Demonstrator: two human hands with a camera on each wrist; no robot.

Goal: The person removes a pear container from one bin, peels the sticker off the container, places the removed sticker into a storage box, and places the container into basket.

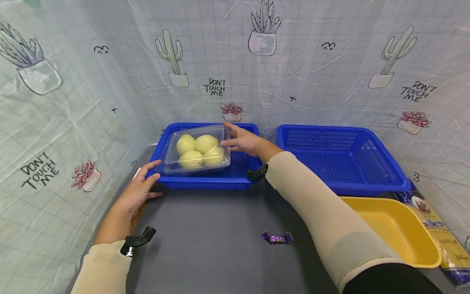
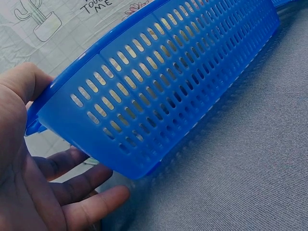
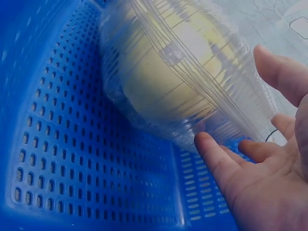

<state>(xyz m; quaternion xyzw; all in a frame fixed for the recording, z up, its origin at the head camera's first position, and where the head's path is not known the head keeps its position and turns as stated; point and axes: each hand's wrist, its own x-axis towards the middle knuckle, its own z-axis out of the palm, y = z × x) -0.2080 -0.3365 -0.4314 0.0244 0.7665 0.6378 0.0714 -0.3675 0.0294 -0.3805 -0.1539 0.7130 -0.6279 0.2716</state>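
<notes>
A clear plastic clamshell box (image 1: 172, 163) with several pale yellow-green round fruits (image 1: 206, 144) sits tilted inside the left blue basket (image 1: 205, 183). My right hand (image 1: 244, 141) reaches over the basket to the right end of the box. Its fingers are spread and fairly straight, with fingertips at the box's edge; the right wrist view shows the palm (image 3: 274, 178) apart from it. At the basket's front left corner, my left hand (image 1: 139, 190) holds the rim. In the left wrist view, one digit lies over the rim (image 2: 72, 79) and the other fingers (image 2: 91, 204) lie below.
Another blue basket (image 1: 327, 188) stands to the right, with a yellow tray (image 1: 389, 220) in front of it. A printed yellow-and-blue packet (image 1: 440, 232) lies along the right side. One purple-wrapped candy (image 1: 277, 238) is on the grey table (image 1: 205, 245). A patterned curtain (image 1: 227, 49) hangs behind.
</notes>
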